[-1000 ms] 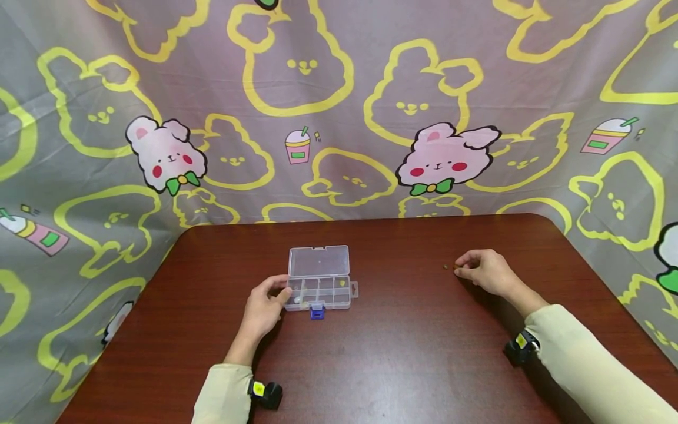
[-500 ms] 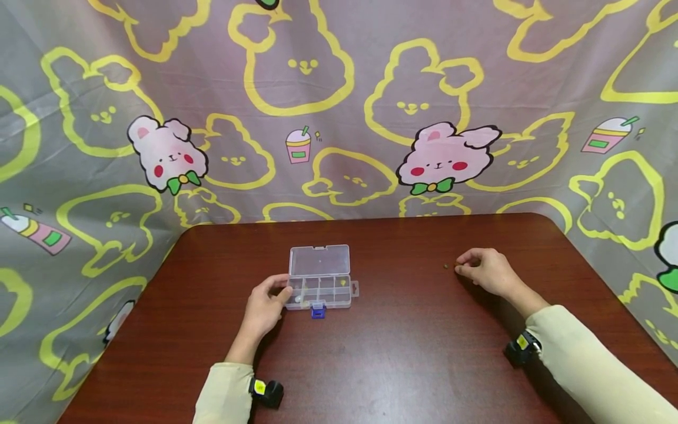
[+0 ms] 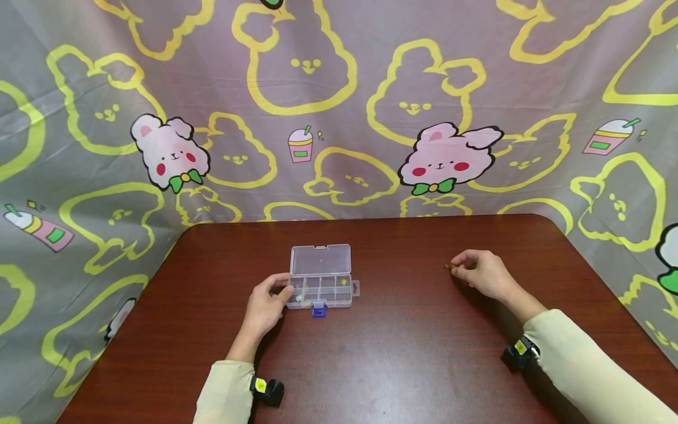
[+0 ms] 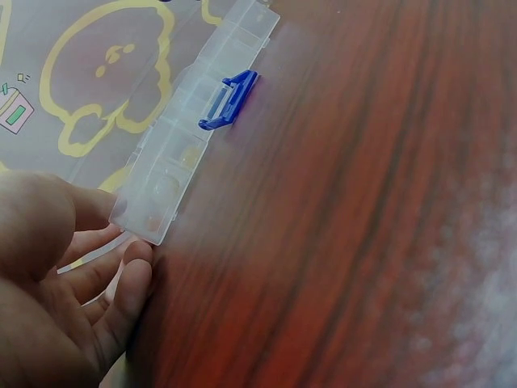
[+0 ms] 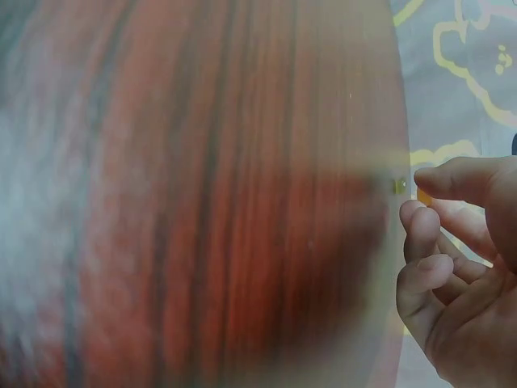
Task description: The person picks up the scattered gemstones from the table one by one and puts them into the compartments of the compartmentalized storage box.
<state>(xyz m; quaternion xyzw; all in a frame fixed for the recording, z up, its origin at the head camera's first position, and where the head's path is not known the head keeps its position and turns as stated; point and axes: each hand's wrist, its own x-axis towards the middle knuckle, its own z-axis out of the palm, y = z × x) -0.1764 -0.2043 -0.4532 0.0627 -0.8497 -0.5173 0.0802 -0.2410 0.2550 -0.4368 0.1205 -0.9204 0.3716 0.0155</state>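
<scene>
A clear plastic compartment box [image 3: 335, 297] lies on the table with its lid [image 3: 321, 260] folded back. My left hand [image 3: 267, 303] grips the box's left end between thumb and fingers. A small yellow piece [image 3: 344, 282] sits in the back right compartment; pale small pieces [image 3: 299, 298] lie in the left ones, too small to identify. Far to the right, my right hand [image 3: 484, 275] pinches a small orange piece [image 5: 424, 196] between thumb and finger, mostly hidden by the fingertips. Just beyond those fingertips is a tiny greenish bead-like piece [image 5: 399, 186] on the table.
The box's blue latch [image 3: 319, 310] hangs open at its front edge, and a clear hanging tab [image 3: 356, 288] sticks out at its right end. A brown wooden table [image 3: 392, 353] carries everything. Behind it hangs a patterned curtain [image 3: 349, 129].
My right hand has shifted slightly left, bringing its fingertips up to the greenish piece. The left hand stays on the box. The head view has drifted a little.
</scene>
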